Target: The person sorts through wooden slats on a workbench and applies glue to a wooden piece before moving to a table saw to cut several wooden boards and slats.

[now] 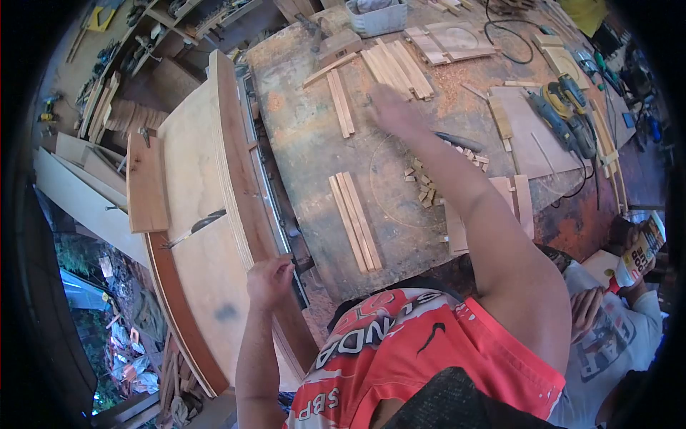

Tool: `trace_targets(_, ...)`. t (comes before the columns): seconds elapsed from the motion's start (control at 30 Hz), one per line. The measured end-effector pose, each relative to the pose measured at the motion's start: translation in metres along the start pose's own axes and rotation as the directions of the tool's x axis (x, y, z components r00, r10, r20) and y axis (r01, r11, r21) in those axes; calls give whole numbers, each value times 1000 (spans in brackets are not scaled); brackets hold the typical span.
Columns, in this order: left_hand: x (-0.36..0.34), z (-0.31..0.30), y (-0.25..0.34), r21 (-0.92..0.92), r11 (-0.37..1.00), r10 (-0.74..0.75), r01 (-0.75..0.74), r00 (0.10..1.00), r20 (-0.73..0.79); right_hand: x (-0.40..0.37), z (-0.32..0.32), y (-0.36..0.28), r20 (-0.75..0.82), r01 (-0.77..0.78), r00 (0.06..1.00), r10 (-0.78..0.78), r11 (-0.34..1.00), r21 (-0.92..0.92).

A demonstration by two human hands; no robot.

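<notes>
My left hand (270,283) is closed at the near end of a long upright wooden board (232,143), which runs along a plywood-topped stand (189,164). Whatever its curled fingers hold, if anything, is too small to make out. Over the workbench (307,157), my right hand (394,113) is stretched out and smeared by motion. It is just below a row of light wood strips (396,68) and right of a narrower pair of strips (341,104). Closer to me lies another bundle of strips (355,222). Several small cut blocks (423,182) are heaped beneath my right forearm.
A dark, blade-like piece (209,220) sticks up from the plywood top. Power tools (564,114) and a cable occupy the bench's right side. A grey bin (376,18) stands at the back. Another person (614,329) is close on my right, holding a labelled packet (641,250).
</notes>
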State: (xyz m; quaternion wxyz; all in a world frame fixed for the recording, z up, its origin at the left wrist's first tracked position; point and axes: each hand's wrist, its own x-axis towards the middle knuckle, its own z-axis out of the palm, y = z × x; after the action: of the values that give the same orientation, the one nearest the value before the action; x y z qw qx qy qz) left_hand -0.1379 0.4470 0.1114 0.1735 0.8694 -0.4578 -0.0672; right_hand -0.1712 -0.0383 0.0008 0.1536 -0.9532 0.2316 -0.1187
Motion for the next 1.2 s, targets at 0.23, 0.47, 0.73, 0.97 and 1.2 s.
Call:
trace_targets(0.23, -2, 5, -10, 26, 999, -34, 33, 999, 33, 67, 76, -28, -165, -202, 962, 217, 974, 107)
trace_targets(0.47, -3, 2, -9, 40, 999, -10, 9, 1000, 30, 143, 71, -33, -198, -290, 919, 342, 924, 250)
trace_targets(0.73, 0, -1, -6, 13, 1000, -1, 0, 1000, 30, 161, 84, -38, -119, -326, 907, 404, 851, 411)
trace_targets(0.97, -3, -1, -5, 27, 999, -39, 37, 998, 58, 84, 60, -77, -195, -70, 955, 222, 810, 583)
trace_targets(1.2, 26, 9, 1, 106, 991, 50, -87, 949, 312, -69, -64, -300, 25, 320, 593, -805, 264, 910)
